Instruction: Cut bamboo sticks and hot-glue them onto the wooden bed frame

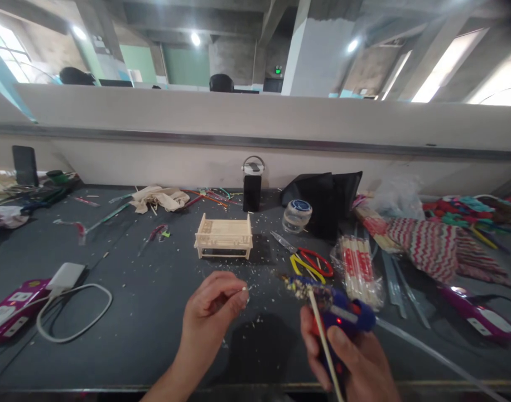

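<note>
My right hand [347, 352] grips a blue hot glue gun [343, 312], its nozzle pointing left and its red light lit. A thin wooden stick [324, 340] is also held in that hand, slanting across the gun. A clear glue stick [431, 357] trails from the gun's back end. Left of it, my left hand [216, 307] is closed in a pinch, thumb against forefinger. A tiny pale tip shows between the fingers; what it belongs to is hidden. Beyond my left hand stands a small bed-like frame of wooden sticks [224, 237], upright on the dark table and touched by neither hand.
Red and yellow scissors [309, 262] lie right of the frame, near a lidded jar [297, 216] and bagged wooden sticks [358, 265]. A black phone [252, 192] stands behind. A white charger with cable [67, 277] lies left. Pale scraps dot the dark tabletop [134, 324].
</note>
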A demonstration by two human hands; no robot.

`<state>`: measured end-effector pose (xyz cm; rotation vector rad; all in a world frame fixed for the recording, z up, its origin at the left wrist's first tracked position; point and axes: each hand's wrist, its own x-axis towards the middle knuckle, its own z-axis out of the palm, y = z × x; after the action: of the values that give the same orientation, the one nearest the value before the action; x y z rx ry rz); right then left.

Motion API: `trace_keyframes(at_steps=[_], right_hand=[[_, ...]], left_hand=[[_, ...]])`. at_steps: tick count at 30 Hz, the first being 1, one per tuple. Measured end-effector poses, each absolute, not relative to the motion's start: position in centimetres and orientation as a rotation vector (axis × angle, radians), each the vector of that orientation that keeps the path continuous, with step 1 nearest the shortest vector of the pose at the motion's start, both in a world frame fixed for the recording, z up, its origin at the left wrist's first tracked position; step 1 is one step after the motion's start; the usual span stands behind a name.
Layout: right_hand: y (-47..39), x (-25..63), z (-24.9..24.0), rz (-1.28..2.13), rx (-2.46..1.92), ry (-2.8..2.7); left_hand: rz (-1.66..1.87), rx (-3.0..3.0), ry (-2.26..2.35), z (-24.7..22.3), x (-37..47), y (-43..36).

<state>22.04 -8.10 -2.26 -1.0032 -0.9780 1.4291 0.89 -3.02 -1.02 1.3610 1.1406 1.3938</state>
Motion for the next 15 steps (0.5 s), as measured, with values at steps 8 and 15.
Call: trace_keyframes(at_steps=[8, 15], right_hand=[[-9.8, 20.1, -0.2, 0.921, -1.264, -1.184], [-9.7, 20.0, -0.1, 0.913, -1.207, -1.317]], left_hand=[[1.423, 1.57, 1.214, -0.4, 0.9, -3.6], [1.454, 1.613, 1.202, -0.2, 0.8, -3.6]])
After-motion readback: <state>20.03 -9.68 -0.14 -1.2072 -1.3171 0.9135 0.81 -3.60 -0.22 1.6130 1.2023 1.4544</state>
